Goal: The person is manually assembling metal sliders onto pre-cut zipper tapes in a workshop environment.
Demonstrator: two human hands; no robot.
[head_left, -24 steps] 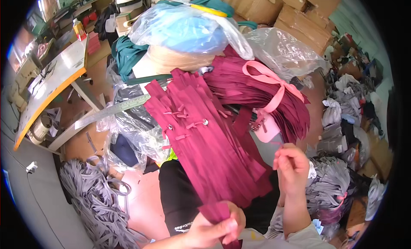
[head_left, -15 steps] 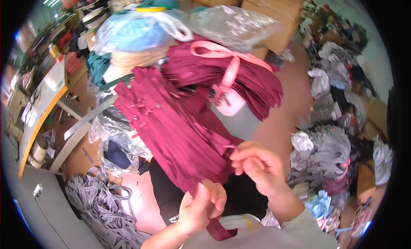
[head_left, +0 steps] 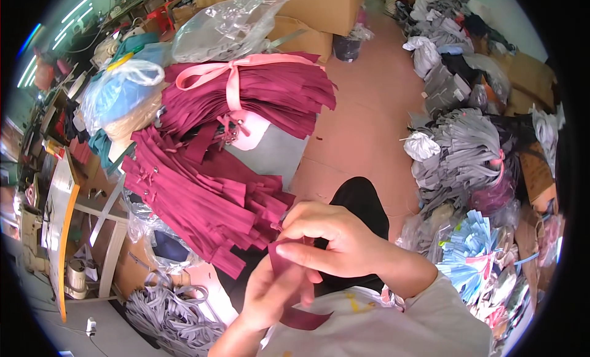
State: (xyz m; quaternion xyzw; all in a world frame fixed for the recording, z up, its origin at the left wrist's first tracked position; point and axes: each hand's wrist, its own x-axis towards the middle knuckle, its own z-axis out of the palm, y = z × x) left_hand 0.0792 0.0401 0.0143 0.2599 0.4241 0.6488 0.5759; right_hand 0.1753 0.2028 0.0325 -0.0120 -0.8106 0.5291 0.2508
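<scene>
My left hand (head_left: 267, 295) is closed around a maroon fabric strip (head_left: 307, 319), whose loose end hangs below it against my light shirt. My right hand (head_left: 335, 237) has come against the left one, its thumb pressed on the upper part of the same strip and its fingers bent. Just beyond my hands, a layered stack of maroon strips (head_left: 203, 194) lies slanting, with small metal pieces along its far-left end. Farther back is a fanned maroon bundle (head_left: 276, 90), tied with a pink ribbon (head_left: 232, 86). My fingers hide whatever small thing lies between them.
Grey strips (head_left: 172, 311) lie heaped at lower left, near an orange-edged table (head_left: 67, 228). Along the right are grey bundles (head_left: 458, 154), a light-blue bundle (head_left: 470, 252) and plastic bags. A cardboard box (head_left: 319, 10) stands at the back beside a dark bucket (head_left: 347, 48).
The view has swung, so the maroon stack now sits farther left. My right hand has moved from the stack's near edge to meet my left hand at the strip.
</scene>
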